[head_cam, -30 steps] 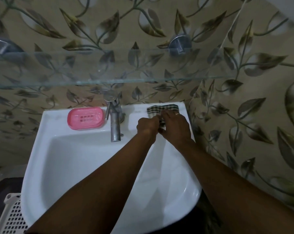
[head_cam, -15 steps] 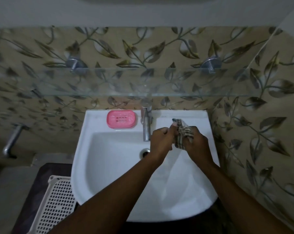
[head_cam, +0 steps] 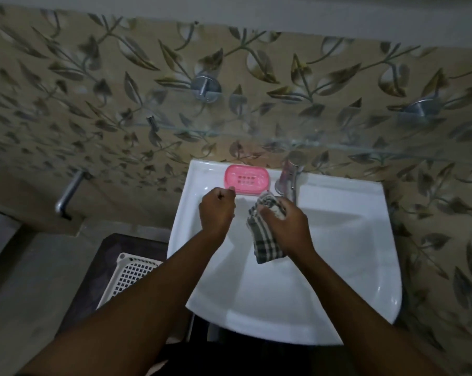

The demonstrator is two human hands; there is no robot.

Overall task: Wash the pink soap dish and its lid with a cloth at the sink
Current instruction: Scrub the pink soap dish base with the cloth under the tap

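Observation:
The pink soap dish [head_cam: 247, 180], lid on, sits on the back ledge of the white sink [head_cam: 346, 267], left of the tap [head_cam: 290, 180]. My left hand [head_cam: 217, 213] hovers over the basin just in front of the dish's left end. Its fingers are curled and hold nothing, and one fingertip reaches the dish's front edge. My right hand [head_cam: 286, 226] grips a crumpled grey-and-white checked cloth [head_cam: 264, 240], which hangs down over the basin below the tap. No water is visibly running.
A glass shelf [head_cam: 337, 147] juts out from the leaf-patterned wall above the sink. A white perforated basket [head_cam: 129, 275] stands on the floor at the sink's left. A metal pipe [head_cam: 68, 194] sticks out of the wall further left.
My left hand let go of the cloth and moved left toward the soap dish. The cloth now hangs from my right hand alone. The view shifted, so the sink appears further right.

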